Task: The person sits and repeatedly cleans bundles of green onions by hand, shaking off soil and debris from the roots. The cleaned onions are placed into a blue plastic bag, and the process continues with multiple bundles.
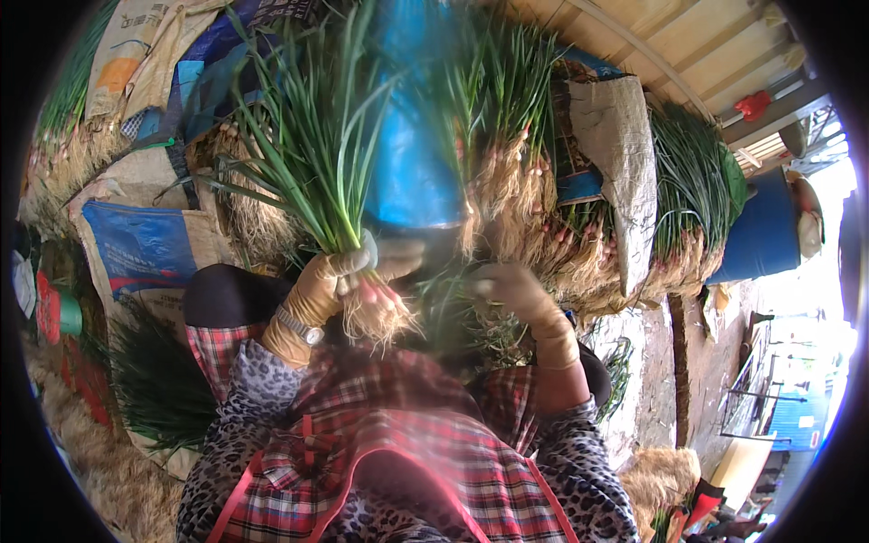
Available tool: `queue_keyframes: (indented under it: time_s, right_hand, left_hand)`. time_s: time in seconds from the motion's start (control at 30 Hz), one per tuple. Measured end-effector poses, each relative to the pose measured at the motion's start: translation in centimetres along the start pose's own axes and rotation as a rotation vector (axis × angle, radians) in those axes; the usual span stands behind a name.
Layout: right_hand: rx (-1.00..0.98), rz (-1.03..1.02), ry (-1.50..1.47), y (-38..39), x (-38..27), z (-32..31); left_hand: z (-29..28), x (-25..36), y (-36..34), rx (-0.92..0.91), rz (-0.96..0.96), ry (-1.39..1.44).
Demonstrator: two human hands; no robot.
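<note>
My left hand [324, 282], in a tan glove with a watch at the wrist, is closed around a bunch of spring onions [348, 213]. Their long green leaves fan up and away from me, while the pinkish bulbs and pale roots [376, 312] poke out below the fist. To the right, my right hand [511, 291], also gloved, is smeared by motion, and its fingers cannot be made out clearly. Beneath and beside it lie loose green leaf trimmings [493, 335] over my lap, close to my plaid apron [389, 443].
Ahead stands a blue plastic sheet [412, 136]. More spring onions [520, 163] are piled right of it, partly under a woven sack [615, 154]. A blue barrel [759, 231] is at far right. Left are a printed sack [140, 244], dark green leaves [163, 380] and a green container [65, 312].
</note>
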State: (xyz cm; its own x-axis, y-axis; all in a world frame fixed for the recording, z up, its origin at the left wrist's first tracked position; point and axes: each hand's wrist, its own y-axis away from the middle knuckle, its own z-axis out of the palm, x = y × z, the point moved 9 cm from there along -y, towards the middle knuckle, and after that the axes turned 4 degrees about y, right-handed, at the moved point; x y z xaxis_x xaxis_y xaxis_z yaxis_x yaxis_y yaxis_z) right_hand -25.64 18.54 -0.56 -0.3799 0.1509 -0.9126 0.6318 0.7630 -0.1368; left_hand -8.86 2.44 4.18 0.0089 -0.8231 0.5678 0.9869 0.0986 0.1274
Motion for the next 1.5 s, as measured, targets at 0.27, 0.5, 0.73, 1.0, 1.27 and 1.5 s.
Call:
queue_keyframes:
  time_s: [0.27,0.5,0.73,1.0,1.27,1.5]
  right_hand:
    - [0.052,0.164,1.016,-7.5,5.1,-1.2]
    - [-0.3,-0.015,0.535,0.1,-4.6,7.3]
    - [-0.167,0.209,0.978,-0.7,0.2,-2.1]
    - [-0.253,0.353,1.028,-6.3,-0.3,3.7]
    - [-0.171,0.389,-0.254,-7.3,-10.7,5.0]
    - [-0.23,0.135,-0.138,-2.4,2.6,11.9]
  left_hand:
    - [-3.1,-2.7,-1.9,0.088,-0.023,0.068]
    - [-4.9,-5.1,-3.1,0.142,-0.044,0.006]
    - [-3.0,-2.1,-1.8,0.174,0.012,0.032]
    - [-5.2,-3.4,-2.0,0.307,-0.063,-0.013]
    - [-2.4,-4.0,-1.2,0.163,-0.077,0.047]
    - [-3.4,-2.2,-1.2,0.145,0.116,0.043]
